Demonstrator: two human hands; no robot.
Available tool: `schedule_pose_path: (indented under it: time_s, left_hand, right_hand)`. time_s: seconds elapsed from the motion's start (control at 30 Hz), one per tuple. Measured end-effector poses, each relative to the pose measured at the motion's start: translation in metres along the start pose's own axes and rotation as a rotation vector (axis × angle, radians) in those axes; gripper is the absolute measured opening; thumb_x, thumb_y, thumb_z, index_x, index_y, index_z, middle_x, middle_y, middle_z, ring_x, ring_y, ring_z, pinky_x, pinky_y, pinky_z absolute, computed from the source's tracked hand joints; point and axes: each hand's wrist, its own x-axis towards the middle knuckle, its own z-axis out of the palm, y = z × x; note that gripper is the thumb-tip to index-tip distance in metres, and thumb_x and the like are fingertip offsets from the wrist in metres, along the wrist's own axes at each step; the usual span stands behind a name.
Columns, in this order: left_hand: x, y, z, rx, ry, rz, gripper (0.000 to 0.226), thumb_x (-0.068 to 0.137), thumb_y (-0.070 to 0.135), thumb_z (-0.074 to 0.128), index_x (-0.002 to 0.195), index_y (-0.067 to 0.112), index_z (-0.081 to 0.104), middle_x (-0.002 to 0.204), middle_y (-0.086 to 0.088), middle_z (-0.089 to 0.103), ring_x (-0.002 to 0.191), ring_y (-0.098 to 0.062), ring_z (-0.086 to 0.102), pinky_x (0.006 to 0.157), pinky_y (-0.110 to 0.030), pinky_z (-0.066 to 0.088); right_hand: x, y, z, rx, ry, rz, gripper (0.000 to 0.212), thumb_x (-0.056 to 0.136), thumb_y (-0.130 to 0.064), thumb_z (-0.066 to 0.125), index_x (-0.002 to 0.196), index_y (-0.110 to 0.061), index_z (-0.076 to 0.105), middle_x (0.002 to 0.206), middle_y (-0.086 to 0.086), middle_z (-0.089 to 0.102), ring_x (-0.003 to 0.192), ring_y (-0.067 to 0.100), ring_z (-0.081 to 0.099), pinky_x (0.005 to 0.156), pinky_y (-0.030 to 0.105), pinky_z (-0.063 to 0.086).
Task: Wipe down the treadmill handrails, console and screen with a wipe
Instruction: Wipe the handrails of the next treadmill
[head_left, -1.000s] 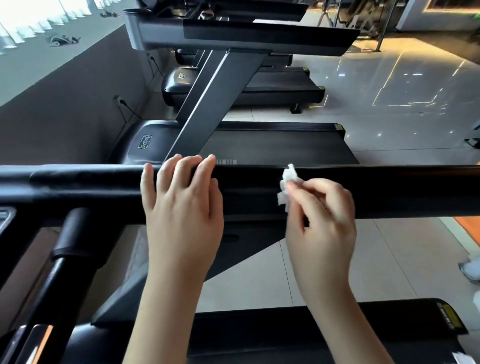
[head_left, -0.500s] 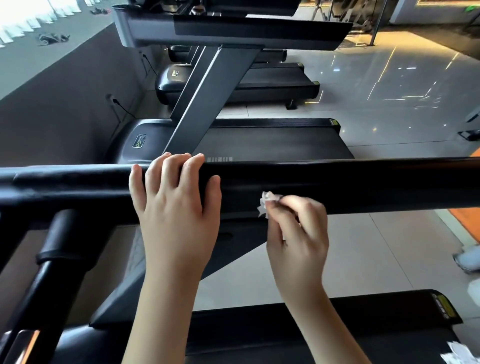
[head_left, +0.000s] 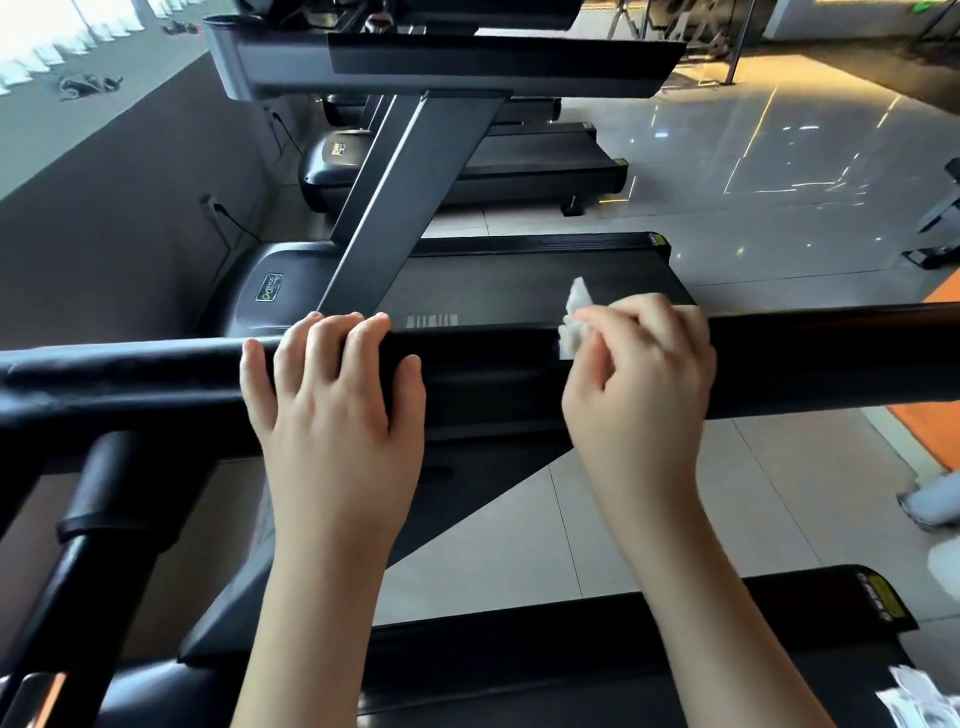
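While the right hand (head_left: 641, 384) pinched it, one crumpled wipe (head_left: 575, 322) sat on the single black handrail's (head_left: 831, 358) top edge, having climbed toward 12 o'clock from the near face. At its 9 o'clock the left hand (head_left: 332, 400) stayed flat on the handrail, fingers relaxed. Two further treadmills (head_left: 519, 275) stood beyond at 12.

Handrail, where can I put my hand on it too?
Bare handrail runs between the left hand and the wipe, and a longer stretch lies right of the right hand. It's crowded where that hand pinches the wipe.
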Motion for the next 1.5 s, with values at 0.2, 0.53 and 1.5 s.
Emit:
schedule_pose_path:
  time_s: [0.2, 0.53, 1.5]
  left_hand:
    - [0.007, 0.014, -0.001, 0.025, -0.062, 0.062, 0.043, 0.089, 0.035, 0.045, 0.121, 0.012, 0.062, 0.123, -0.003, 0.062, 0.126, -0.030, 0.048, 0.113, -0.052, 0.014]
    - [0.000, 0.022, 0.012, -0.023, 0.002, 0.139, 0.039, 0.090, 0.033, 0.049, 0.118, 0.010, 0.064, 0.116, -0.008, 0.064, 0.115, -0.033, 0.054, 0.109, -0.050, 0.026]
    - [-0.002, 0.025, 0.014, -0.034, -0.001, 0.114, 0.039, 0.090, 0.031, 0.048, 0.117, 0.008, 0.064, 0.116, -0.008, 0.063, 0.117, -0.034, 0.053, 0.110, -0.048, 0.022]
  right_hand:
    - [-0.025, -0.014, -0.005, 0.082, -0.073, -0.126, 0.023, 0.088, -0.004, 0.053, 0.092, -0.008, 0.075, 0.082, 0.003, 0.066, 0.079, 0.028, 0.057, 0.070, 0.037, 0.047]
    - [-0.068, -0.011, -0.002, 0.115, -0.111, -0.054, 0.014, 0.089, -0.005, 0.062, 0.082, -0.006, 0.074, 0.087, 0.006, 0.066, 0.081, 0.019, 0.058, 0.071, 0.018, 0.045]
    - [-0.018, 0.012, -0.006, 0.050, 0.112, 0.075, 0.018, 0.084, 0.007, 0.060, 0.084, -0.005, 0.074, 0.079, 0.004, 0.064, 0.080, 0.019, 0.043, 0.071, 0.024, 0.039]
